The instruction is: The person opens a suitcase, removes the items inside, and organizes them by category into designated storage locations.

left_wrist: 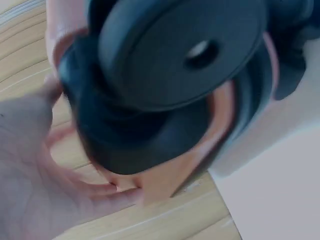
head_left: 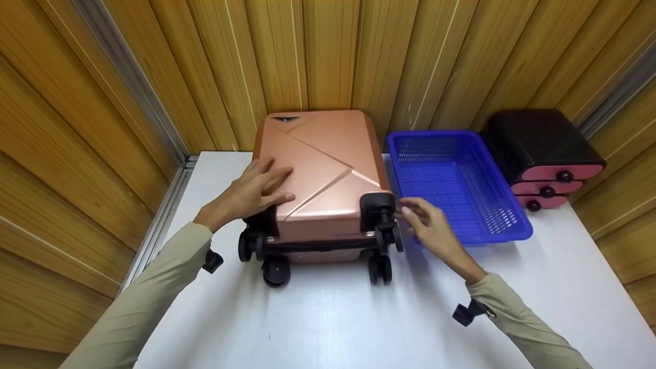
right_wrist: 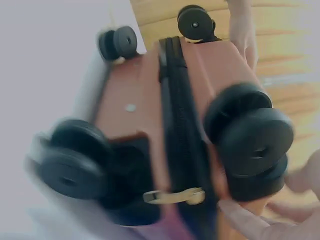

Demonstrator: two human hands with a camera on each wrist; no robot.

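Observation:
A rose-gold hard-shell suitcase lies flat on the white table, its black wheels toward me. My left hand rests on its near left part, fingers spread over the top shell and thumb near the front edge. Beside the near right corner wheel is my right hand, its fingers slightly bent at the suitcase's side. In the right wrist view, a fingertip of that hand meets the shell by the wheel, close to a gold zipper pull. A black zipper runs between the two halves.
A blue plastic basket stands right of the suitcase, close to my right hand. Beyond it is a small black drawer box with pink fronts and round black knobs. Wood-patterned walls enclose the white table at the back and sides.

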